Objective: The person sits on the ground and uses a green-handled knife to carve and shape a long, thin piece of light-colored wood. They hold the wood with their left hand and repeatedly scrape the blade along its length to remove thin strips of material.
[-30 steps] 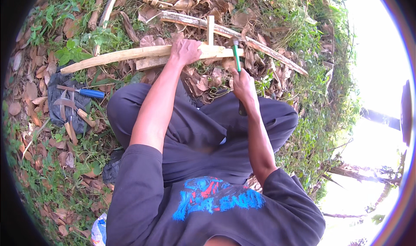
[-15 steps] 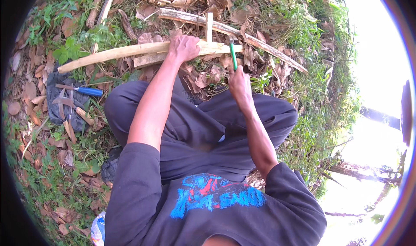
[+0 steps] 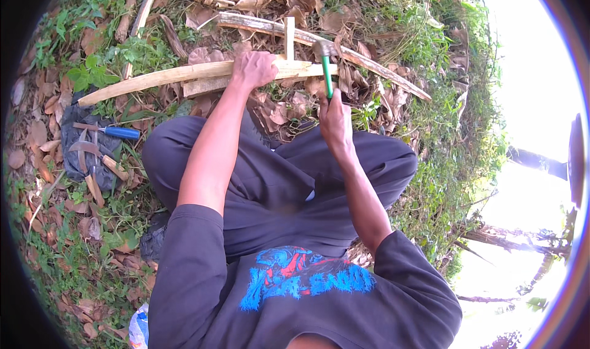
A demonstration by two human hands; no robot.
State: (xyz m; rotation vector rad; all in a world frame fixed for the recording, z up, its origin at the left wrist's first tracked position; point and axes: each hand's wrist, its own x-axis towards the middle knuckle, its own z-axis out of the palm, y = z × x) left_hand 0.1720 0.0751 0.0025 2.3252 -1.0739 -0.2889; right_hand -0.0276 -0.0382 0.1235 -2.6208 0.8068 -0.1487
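Hammer (image 3: 327, 75), R hand (image 3: 336, 120), axis fore-aft, head (image 3: 324, 49) fwd

Hammer (image 3: 327, 75), 1 o'clock: green-shafted. Plank (image 3: 166, 76), 10 o'clock: pale yellow. Shirt (image 3: 307, 312), 6 o'clock: near-black, printed blue and red.

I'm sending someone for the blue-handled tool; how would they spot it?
Left of the crossed legs lies a crumpled dark sheet. The blue-handled tool lies across its upper part, handle toward the legs; the neighbouring tools have brown handles.
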